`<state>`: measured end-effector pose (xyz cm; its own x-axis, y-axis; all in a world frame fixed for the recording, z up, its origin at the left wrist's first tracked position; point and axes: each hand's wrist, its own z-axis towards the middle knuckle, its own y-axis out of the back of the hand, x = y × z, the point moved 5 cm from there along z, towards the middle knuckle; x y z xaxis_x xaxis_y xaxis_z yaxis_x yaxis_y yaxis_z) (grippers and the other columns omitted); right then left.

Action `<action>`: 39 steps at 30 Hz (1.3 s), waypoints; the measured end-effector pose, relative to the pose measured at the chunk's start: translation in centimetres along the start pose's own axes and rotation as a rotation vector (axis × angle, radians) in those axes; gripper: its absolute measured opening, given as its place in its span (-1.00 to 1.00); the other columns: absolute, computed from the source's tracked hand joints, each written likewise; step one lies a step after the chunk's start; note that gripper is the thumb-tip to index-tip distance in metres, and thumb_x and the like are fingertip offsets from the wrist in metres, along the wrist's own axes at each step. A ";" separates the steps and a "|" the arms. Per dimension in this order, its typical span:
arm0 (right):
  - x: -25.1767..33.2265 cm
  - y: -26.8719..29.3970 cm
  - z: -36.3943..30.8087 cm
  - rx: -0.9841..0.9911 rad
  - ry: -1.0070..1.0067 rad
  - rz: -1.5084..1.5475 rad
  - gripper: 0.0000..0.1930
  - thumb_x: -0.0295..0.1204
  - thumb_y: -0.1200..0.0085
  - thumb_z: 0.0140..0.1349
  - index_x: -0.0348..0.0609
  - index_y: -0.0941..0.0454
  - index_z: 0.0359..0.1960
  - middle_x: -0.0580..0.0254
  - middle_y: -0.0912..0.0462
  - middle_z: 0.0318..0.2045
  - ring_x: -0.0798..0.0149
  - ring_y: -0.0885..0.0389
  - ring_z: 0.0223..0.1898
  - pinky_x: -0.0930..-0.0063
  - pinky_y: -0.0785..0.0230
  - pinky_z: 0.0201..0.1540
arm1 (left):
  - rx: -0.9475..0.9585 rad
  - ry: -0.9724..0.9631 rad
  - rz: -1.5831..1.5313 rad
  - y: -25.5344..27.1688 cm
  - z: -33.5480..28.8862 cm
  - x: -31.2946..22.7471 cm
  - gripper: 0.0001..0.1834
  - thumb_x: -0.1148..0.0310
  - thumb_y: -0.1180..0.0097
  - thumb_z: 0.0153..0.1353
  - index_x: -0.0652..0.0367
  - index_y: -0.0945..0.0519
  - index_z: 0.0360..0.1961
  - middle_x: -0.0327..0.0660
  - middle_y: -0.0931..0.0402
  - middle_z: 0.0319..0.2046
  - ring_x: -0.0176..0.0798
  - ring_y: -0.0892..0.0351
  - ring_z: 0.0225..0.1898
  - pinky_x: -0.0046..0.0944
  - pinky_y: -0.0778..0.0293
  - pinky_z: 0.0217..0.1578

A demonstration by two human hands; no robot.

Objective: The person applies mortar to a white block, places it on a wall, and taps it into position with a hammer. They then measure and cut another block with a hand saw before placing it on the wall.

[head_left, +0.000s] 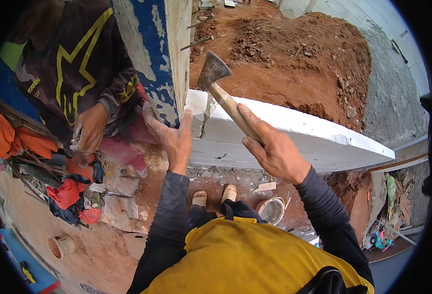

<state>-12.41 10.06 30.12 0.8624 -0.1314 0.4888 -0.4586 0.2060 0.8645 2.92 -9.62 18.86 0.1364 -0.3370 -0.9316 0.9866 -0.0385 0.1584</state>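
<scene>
In the head view, the right hand [278, 153] grips the wooden handle of the hatchet [230, 105]. From this hand the hatchet lies toward the far left, its long axis slanting across the white block wall [294, 120]. The left hand [175, 141], fingers spread, is nearer to the small end block [196, 101], beside the post [177, 54].

Bright, diffuse daylight fills the scene, strongest along the top of the long white block wall [323, 147], which nearly washes out above its soft-grey shaded face. A co-worker's dark jersey with yellow outlines [74, 61] sits in dimmer light. Black fisheye borders surround the view; straight edges bow toward the rim.
</scene>
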 end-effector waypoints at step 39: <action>-1.7 -0.2 1.4 0.152 0.069 -0.078 -0.19 -0.31 -0.12 0.52 0.16 0.02 0.71 -0.26 -0.70 -0.03 -0.31 -0.74 -0.15 -0.06 -0.62 -0.02 | -0.064 0.257 -0.340 -1.8 -1.7 0.7 0.04 0.26 -0.44 0.24 0.53 -0.04 0.51 0.23 -0.23 0.33 0.11 -0.29 0.37 0.04 -0.19 0.43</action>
<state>-14.07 8.87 29.29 0.9069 -0.0738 0.4148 -0.4123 0.0478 0.9098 1.44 -8.16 17.32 -0.1874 -0.0699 -0.9798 0.9817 -0.0462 -0.1845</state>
